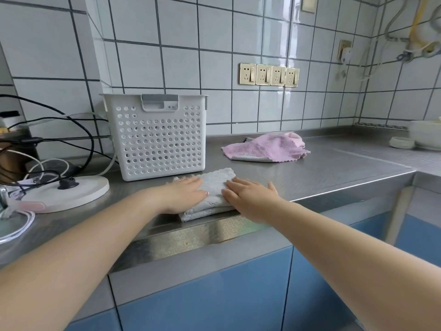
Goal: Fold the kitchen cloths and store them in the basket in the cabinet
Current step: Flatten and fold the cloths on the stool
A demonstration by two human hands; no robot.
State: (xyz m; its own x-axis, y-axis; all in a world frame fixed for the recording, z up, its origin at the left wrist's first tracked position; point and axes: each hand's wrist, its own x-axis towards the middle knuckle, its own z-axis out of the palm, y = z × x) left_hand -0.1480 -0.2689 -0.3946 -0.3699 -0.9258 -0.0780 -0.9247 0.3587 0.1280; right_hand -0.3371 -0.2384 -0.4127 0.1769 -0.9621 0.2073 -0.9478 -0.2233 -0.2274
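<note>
Both hands lay flat, fingers straight, pressing the folded grey cloth [214, 187]: left hand [183, 194], right hand [250, 197]. Basket [155, 139] at 11 o'clock, nearer left.

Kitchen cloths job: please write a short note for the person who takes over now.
Left hand and right hand: both flat, pressing the folded grey cloth at the counter's front edge.
White basket: on the counter behind that cloth, not in a cabinet.
Pink cloth: crumpled, further back on the right.
Done: grey cloth folded.
Left: fold the pink one, put both in the basket, store the basket.
</note>
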